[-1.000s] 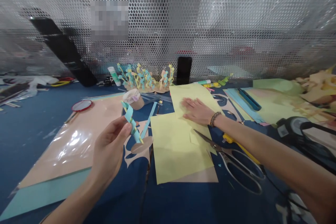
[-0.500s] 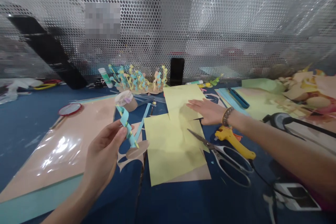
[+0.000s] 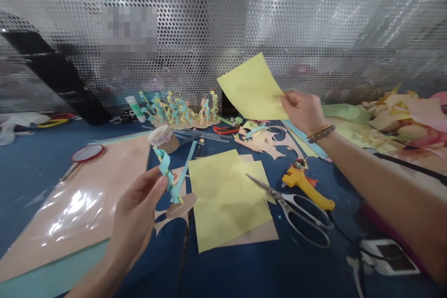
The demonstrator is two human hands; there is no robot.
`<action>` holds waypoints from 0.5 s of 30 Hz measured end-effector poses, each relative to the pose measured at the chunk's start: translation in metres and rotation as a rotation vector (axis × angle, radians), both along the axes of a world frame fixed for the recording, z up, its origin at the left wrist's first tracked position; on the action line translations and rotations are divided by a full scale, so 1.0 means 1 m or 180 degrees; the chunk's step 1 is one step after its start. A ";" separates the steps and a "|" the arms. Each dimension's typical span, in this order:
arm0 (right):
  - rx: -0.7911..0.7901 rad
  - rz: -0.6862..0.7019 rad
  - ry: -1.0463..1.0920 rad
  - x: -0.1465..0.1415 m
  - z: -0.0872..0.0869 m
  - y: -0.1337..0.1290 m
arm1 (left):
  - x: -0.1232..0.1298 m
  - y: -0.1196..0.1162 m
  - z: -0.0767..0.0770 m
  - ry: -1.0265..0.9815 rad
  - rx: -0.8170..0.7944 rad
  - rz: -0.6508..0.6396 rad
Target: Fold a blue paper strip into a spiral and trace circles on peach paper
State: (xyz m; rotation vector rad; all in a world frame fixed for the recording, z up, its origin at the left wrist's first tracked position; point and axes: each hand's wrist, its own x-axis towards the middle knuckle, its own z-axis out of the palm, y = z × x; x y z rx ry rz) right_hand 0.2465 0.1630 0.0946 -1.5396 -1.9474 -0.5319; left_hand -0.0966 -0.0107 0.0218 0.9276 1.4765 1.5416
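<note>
Between the thumb and fingers of my left hand point(image 3: 141, 205) is a twisted blue and yellow paper spiral point(image 3: 168, 173), held over an oval paper piece point(image 3: 182, 205). My right hand point(image 3: 304, 111) pinches the right edge of a yellow paper sheet point(image 3: 252, 91), lifted above the back of the table. Below it, more yellow paper point(image 3: 226, 202) lies flat on the table. Scissors point(image 3: 287, 201) rest with their blade tips on that paper. A yellow hot glue gun point(image 3: 309, 187) lies just right of the scissors.
Several paper spirals point(image 3: 179, 109) stand on a base at the back, near a glue stick point(image 3: 135, 108). A red utility knife point(image 3: 226, 129) and paper scraps point(image 3: 266, 142) lie behind the yellow paper. A plastic-wrapped pink sheet point(image 3: 87, 191) covers the left. A perforated metal panel point(image 3: 195, 18) rises behind.
My right hand has taken hold of the upper yellow sheet and raised it up and to the right, uncovering the scraps and red knife. My left hand still holds the spiral.
</note>
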 end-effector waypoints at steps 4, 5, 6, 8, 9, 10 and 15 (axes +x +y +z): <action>0.0318 0.0129 -0.0152 -0.002 -0.003 -0.019 | 0.001 0.000 -0.004 0.0179 -0.0066 -0.0067; 0.0283 0.0247 -0.0279 -0.004 -0.006 -0.024 | 0.001 -0.001 -0.005 0.0225 -0.0083 -0.0106; 0.0201 0.0392 -0.0418 -0.006 -0.010 -0.029 | 0.001 -0.001 -0.006 0.0262 -0.0098 -0.0157; -0.0139 0.0694 -0.0708 -0.010 -0.018 -0.038 | 0.001 -0.003 -0.008 0.0308 -0.0121 -0.0279; -0.0352 0.0814 -0.0840 -0.012 -0.022 -0.041 | 0.001 -0.004 -0.009 0.0325 -0.0123 -0.0321; -0.0557 0.0917 -0.0954 -0.013 -0.026 -0.043 | 0.001 -0.004 -0.010 0.0347 -0.0129 -0.0341; -0.1296 0.1521 -0.1317 -0.016 -0.033 -0.051 | 0.001 -0.005 -0.014 0.0478 -0.0257 -0.0254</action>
